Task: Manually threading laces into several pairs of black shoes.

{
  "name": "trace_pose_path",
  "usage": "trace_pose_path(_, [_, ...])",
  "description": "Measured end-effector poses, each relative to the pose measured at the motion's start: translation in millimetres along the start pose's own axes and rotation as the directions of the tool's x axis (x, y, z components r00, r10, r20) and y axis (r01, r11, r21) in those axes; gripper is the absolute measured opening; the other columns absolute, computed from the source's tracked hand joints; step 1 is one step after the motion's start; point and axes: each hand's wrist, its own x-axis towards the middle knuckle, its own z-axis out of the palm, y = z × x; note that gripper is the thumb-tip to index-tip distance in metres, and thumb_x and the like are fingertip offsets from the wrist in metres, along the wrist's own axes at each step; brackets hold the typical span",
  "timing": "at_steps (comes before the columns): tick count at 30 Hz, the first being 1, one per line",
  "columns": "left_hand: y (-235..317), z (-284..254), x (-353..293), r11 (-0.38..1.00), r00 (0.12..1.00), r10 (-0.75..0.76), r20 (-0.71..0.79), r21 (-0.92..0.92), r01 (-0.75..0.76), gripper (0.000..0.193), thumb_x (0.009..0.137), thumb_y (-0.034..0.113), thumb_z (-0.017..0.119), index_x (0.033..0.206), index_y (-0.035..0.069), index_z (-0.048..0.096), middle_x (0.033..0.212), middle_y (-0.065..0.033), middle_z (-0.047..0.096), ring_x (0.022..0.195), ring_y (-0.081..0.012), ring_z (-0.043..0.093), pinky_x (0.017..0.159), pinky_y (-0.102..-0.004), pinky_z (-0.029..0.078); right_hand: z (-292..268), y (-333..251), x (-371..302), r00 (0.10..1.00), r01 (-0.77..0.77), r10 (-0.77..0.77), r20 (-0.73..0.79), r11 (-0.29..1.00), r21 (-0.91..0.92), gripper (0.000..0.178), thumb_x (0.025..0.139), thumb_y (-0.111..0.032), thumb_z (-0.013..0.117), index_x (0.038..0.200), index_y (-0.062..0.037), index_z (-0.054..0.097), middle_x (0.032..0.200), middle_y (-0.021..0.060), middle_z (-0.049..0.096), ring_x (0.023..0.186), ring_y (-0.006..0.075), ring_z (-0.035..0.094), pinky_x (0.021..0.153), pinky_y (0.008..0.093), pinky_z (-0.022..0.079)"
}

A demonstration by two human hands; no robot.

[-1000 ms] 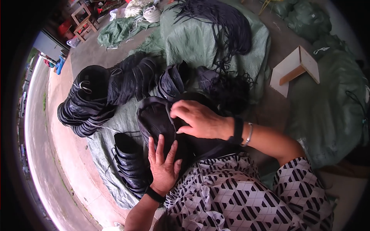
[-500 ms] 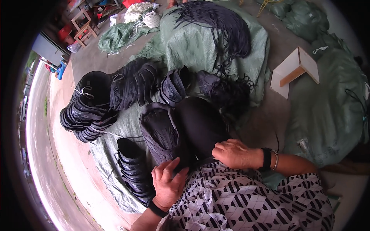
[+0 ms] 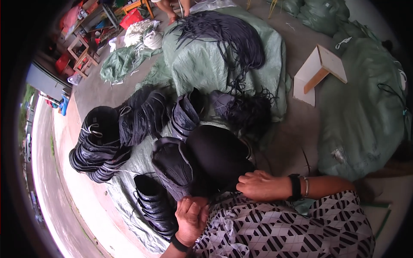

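Note:
A black shoe upper (image 3: 174,165) with a mesh inside lies against my black-clad knee (image 3: 219,155). At its near end my left hand (image 3: 190,219) is closed, fingers curled on the edge of the upper. My right hand (image 3: 260,185) is closed too, thumb and fingers pinched together over my lap, beside the knee; whatever it pinches is too small or hidden to make out. Left of the upper, a nested stack of black shoe uppers (image 3: 155,206) rests on a green woven sheet (image 3: 122,189).
More stacked uppers (image 3: 99,146) stand beyond to the left. Dark laces (image 3: 232,38) drape over a green-covered heap (image 3: 193,64). A tangled lace bundle (image 3: 254,109) lies past my knee. To the right are a wooden board piece (image 3: 320,71) and big green sacks (image 3: 361,112). Another person's legs (image 3: 174,10) show far off.
My left hand's fingers, spread over the upper before, have curled closed at its near end. The right hand stays pinched in much the same place. The view has tilted up slightly.

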Motion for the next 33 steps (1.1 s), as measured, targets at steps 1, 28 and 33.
trace_pose_path(1, [0, 0, -2, 0.997, 0.998, -0.053, 0.031, -0.046, 0.054, 0.017, 0.071, 0.006, 0.071, 0.085, 0.009, 0.062, 0.085, -0.006, 0.064, 0.079, -0.0257, 0.061, 0.08, -0.0407, 0.046, 3, 2, 4, 0.997, -0.018, 0.019, 0.074, 1.0, -0.016, 0.02, 0.078, -0.019, 0.064, 0.09, -0.0066, 0.054, 0.087, 0.0094, 0.055, 0.086, 0.0283, 0.058, 0.076, 0.0435, 0.048])
trace_pose_path(28, [-47, -66, -8, 0.36, 0.642, -0.572, 0.51, -0.547, 0.756, 0.025, 0.094, 0.022, 0.055, 0.085, 0.001, 0.065, 0.059, 0.0034, 0.05, 0.052, -0.0031, 0.044, 0.05, -0.0184, 0.036, -91, 169, 12, 0.528, -0.623, 0.753, -0.392, 0.657, 0.425, 0.036, 0.084, -0.038, 0.061, 0.071, -0.0045, 0.063, 0.064, 0.0082, 0.062, 0.057, 0.0246, 0.059, 0.056, 0.0377, 0.047])
trace_pose_path(33, [-62, -73, -10, 0.441, 0.662, -0.65, 0.374, -0.524, 0.729, 0.026, 0.093, 0.023, 0.056, 0.085, 0.0, 0.065, 0.057, 0.0029, 0.05, 0.05, -0.0033, 0.044, 0.047, -0.0189, 0.035, -86, 234, 0, 0.199, -0.837, 0.786, -0.585, 0.447, 0.316, 0.029, 0.086, -0.036, 0.057, 0.086, -0.0092, 0.068, 0.093, 0.0145, 0.066, 0.092, 0.0363, 0.061, 0.076, 0.0475, 0.047])
